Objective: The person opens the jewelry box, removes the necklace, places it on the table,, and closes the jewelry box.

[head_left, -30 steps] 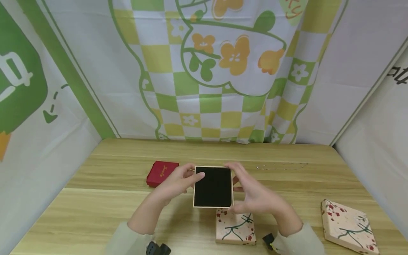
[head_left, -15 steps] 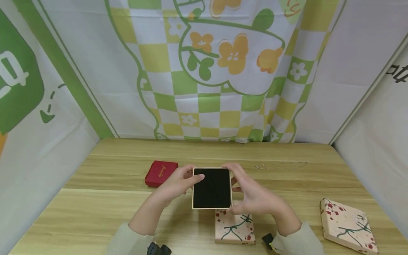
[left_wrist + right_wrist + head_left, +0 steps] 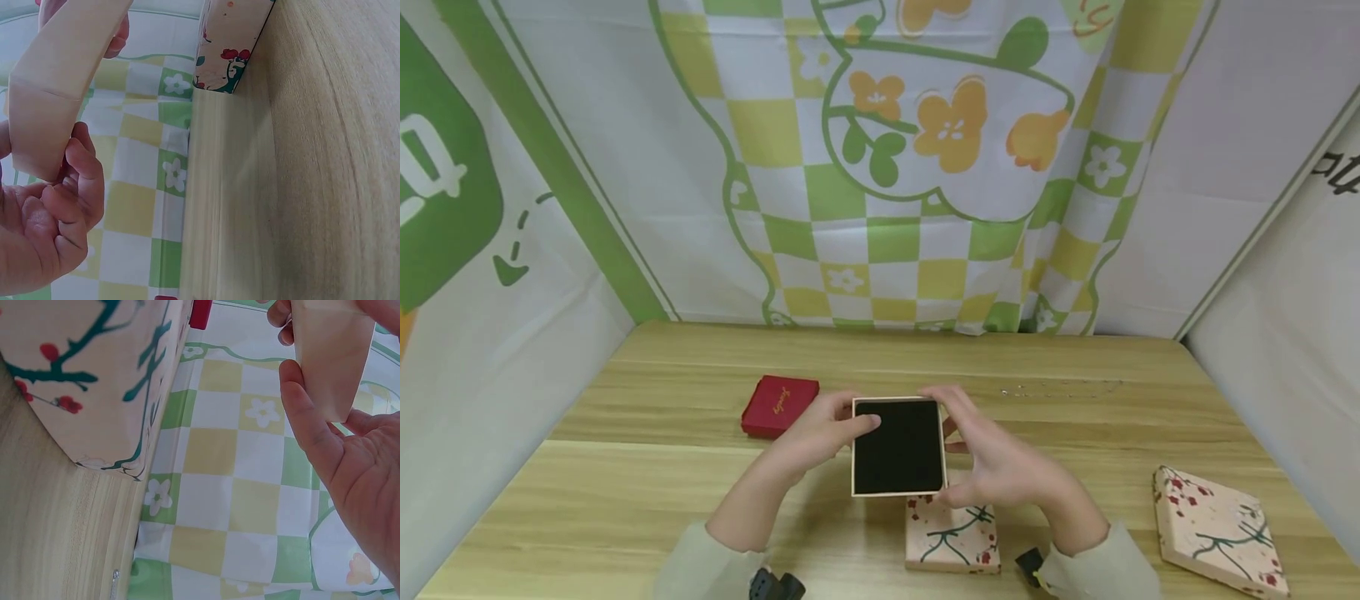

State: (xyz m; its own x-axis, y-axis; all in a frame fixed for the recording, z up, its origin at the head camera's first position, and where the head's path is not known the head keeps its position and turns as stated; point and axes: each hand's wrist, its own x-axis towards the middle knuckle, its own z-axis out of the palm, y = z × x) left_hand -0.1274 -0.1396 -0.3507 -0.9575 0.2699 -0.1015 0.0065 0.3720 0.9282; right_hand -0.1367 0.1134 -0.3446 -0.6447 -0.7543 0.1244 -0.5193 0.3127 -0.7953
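Wood-grain table [image 3: 587, 500], checked curtain [image 3: 917, 183] behind, pale side walls [image 3: 1292, 350]; left fingers [image 3: 837, 405], right fingers [image 3: 957, 405] grip black-lined box [image 3: 898, 457].

Box [image 3: 62, 72]: square, shallow, plain pale walls with a thin light rim; uncovered, black pad [image 3: 906, 458] inside. Open face turned toward the head camera. Held raised, clear of the table [image 3: 617, 508], over its middle.

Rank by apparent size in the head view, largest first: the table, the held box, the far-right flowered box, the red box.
1. Table
2. Held box and far-right flowered box: too alike to rank; nearness to the camera may differ.
3. Red box, partly behind the left hand
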